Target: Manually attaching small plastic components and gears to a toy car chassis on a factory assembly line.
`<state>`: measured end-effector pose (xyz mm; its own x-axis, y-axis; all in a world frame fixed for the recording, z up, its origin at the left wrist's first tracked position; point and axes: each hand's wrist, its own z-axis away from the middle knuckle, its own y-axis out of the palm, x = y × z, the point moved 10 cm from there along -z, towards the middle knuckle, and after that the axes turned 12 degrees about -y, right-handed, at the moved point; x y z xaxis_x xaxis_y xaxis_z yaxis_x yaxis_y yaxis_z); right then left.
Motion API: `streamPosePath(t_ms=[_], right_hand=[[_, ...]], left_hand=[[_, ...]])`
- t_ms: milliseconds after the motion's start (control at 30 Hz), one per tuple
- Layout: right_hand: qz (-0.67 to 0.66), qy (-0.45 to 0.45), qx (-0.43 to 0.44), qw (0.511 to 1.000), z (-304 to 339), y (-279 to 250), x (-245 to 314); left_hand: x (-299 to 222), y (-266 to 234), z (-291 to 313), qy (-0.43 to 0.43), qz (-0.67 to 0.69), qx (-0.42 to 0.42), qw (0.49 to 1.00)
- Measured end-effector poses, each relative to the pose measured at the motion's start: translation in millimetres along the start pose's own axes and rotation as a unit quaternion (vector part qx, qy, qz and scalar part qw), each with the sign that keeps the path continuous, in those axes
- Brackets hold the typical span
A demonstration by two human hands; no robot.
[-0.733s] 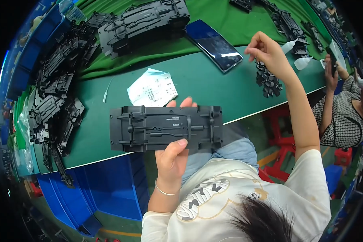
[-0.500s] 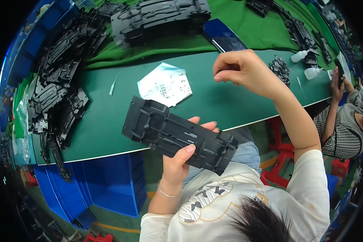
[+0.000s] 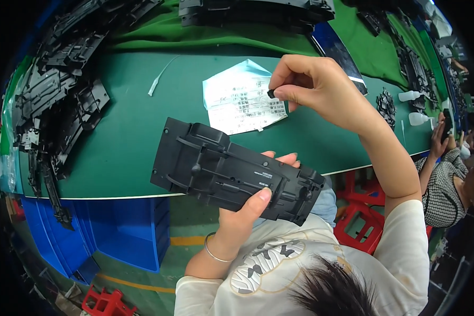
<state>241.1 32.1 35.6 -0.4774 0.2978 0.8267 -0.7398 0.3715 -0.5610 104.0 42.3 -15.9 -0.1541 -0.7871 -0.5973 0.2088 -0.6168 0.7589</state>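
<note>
My left hand (image 3: 246,210) grips a long black plastic chassis plate (image 3: 216,168) from below, thumb on its near edge, holding it tilted over the table's front edge. My right hand (image 3: 313,87) hovers above the plate's right half, pinching a tiny black part (image 3: 271,94) between thumb and fingertips. Under that hand a crumpled white paper sheet (image 3: 242,100) lies on the green table (image 3: 126,137).
Black plastic chassis parts are piled at the left (image 3: 58,110) and along the back (image 3: 253,13). A dark phone (image 3: 337,52), a heap of small black parts (image 3: 387,105) and white bottles (image 3: 411,97) lie right. A seated person (image 3: 450,174) is at far right. Blue bins (image 3: 121,237) stand under the table.
My right hand came back from the small-parts heap at the right, carrying a tiny black part, to a spot over the paper. The plate tilted, its left end now higher.
</note>
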Motion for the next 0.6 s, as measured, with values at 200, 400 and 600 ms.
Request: streamPosePath(t_ms=[200,400,600], right_hand=[[0.110,-0.157,0.004,0.981,-7,8,24],[0.183,-0.193,0.009,0.964,-9,14,31],[0.206,-0.216,0.009,0.954,-8,17,34]], left_hand=[[2,4,-1,-0.005,0.004,0.023,1.000],[1,5,-1,0.007,-0.007,0.031,0.999],[1,7,-2,0.012,-0.020,0.035,0.999]])
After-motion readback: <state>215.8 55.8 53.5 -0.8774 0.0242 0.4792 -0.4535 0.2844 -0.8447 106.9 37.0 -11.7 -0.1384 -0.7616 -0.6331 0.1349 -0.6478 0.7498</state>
